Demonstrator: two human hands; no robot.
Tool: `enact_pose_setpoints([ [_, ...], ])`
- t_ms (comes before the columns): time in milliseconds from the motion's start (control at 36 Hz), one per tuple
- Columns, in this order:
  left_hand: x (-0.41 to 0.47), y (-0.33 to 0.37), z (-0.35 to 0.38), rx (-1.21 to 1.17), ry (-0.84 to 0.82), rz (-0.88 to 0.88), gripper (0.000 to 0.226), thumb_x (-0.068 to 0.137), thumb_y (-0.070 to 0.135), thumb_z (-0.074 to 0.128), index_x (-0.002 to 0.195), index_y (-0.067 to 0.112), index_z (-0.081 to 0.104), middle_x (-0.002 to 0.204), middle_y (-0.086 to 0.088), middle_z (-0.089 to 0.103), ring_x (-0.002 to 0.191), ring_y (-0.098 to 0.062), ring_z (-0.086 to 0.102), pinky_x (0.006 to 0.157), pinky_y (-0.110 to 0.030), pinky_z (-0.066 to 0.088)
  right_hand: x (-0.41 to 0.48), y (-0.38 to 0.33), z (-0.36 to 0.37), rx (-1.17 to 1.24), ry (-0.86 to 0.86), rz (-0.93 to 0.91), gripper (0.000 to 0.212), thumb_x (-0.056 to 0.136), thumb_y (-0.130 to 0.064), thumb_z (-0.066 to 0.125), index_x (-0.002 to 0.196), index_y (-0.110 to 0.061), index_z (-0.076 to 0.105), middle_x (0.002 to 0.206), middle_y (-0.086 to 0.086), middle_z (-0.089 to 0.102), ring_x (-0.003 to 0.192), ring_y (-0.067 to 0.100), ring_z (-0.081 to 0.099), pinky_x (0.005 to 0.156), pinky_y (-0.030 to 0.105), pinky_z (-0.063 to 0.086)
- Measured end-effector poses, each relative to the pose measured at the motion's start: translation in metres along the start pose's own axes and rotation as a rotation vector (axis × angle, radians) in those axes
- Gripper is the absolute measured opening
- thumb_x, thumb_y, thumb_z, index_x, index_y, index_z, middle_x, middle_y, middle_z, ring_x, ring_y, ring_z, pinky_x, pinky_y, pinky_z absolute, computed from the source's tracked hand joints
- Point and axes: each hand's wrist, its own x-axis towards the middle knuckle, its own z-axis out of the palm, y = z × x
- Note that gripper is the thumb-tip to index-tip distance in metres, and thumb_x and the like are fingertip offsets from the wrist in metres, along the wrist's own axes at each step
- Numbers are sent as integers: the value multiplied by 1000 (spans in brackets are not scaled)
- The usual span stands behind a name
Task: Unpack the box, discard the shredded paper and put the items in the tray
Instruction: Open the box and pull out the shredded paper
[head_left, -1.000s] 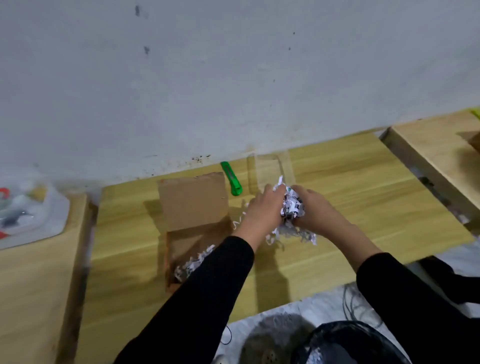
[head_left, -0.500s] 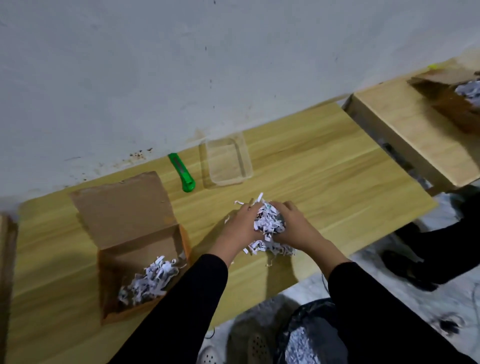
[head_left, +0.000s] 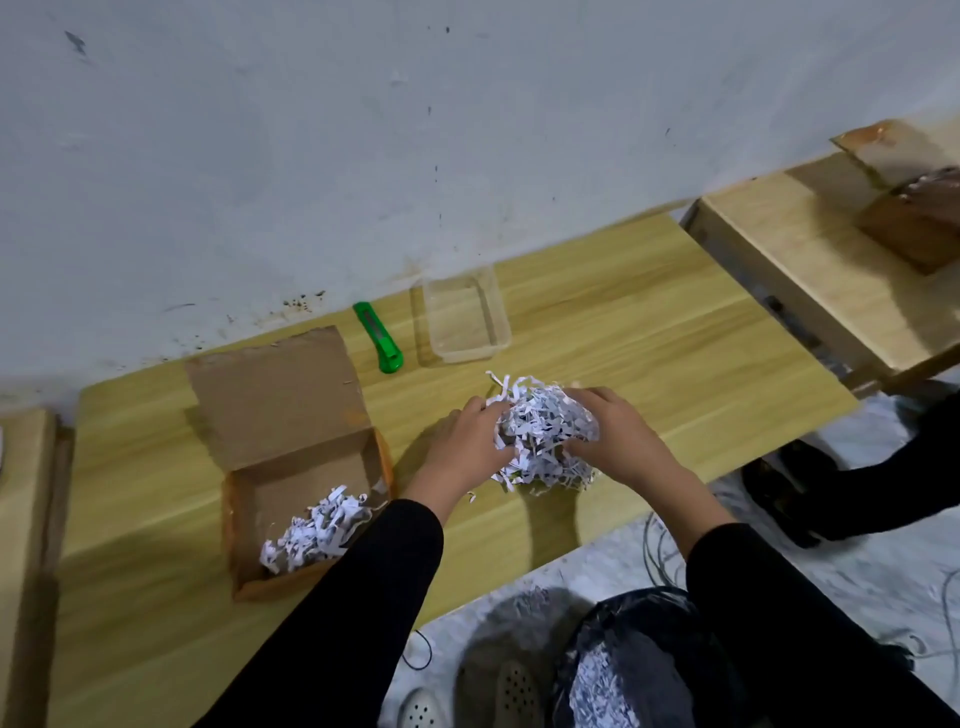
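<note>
Shredded paper (head_left: 545, 431) is bunched just above the table (head_left: 649, 332), with the left hand (head_left: 462, 452) and right hand (head_left: 618, 441) cupped round it from either side. Best to squeeze it tight and carry it low to the bag (head_left: 639, 649) so no strips fall. More lies in the box (head_left: 291, 483).

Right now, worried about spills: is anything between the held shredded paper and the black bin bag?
Nothing visible. The left hand and right hand hold the shredded paper over the table; the black bin bag lies open below its near edge.
</note>
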Motion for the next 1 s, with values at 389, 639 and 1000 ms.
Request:
enact_pose_setpoints([
  [389, -54, -54, -38, -222, 285, -69, 45, 89, 26, 58, 131, 14, 49, 131, -6, 49, 123, -23, 45, 99, -32, 37, -22, -83, 32, 20, 239, -151, 36, 80, -8, 61, 115, -16, 62, 123, 5, 60, 112, 30, 54, 88, 40, 48],
  [639, -126, -147, -58, -411, 806, -536, 33, 95, 20, 49, 125, 8, 52, 126, -10, 51, 116, -26, 50, 96, -31, 37, -36, -169, 107, 351, 38, -137, 33, 87, 0, 50, 118, -7, 60, 117, 13, 63, 100, 19, 60, 79, 11, 44],
  [1000, -137, -179, -28, -793, 713, -520, 41, 102, 15, 30, 142, 9, 36, 148, -7, 38, 136, -21, 35, 92, -8, 26, -34, -203, 160, 260, -94, 5, 37, 94, -5, 40, 131, -3, 43, 115, 20, 60, 101, 32, 56, 75, 29, 41],
])
